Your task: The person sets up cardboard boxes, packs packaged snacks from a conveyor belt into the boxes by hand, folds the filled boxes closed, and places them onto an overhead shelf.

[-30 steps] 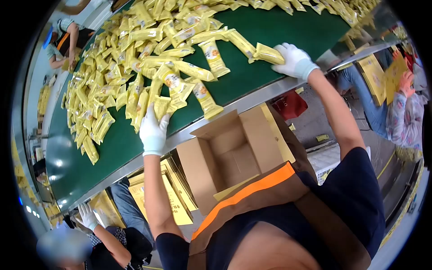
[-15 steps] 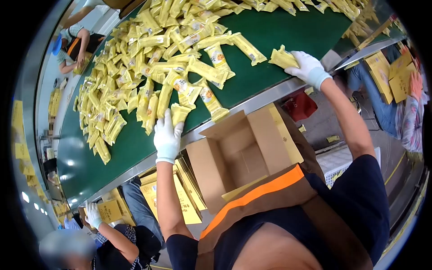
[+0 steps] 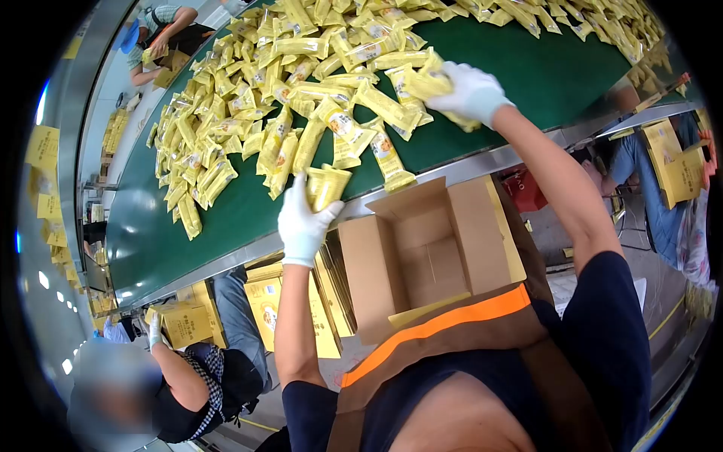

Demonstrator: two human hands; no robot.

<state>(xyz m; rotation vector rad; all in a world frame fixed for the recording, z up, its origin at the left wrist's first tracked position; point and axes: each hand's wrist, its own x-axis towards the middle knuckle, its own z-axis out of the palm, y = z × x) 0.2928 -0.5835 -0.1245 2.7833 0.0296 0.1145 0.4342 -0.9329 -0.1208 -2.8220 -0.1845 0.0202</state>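
Grip wrapped bars (image 3: 327, 188) gently mid-length, likely light, slick and crushable, held in part-curled left hand (image 3: 303, 226) and closed right hand (image 3: 474, 93).

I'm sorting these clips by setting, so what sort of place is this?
Probably a factory packing line: wrapped yellow packets lie heaped on a long green belt, an open cardboard box stands at its near edge, and another person has a yellow carton nearby.

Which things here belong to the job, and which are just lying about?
Seemingly the job's:
left hand
right hand
packets
belt
open box
perhaps stacked cartons

Seemingly just lying about:
red item
white crate
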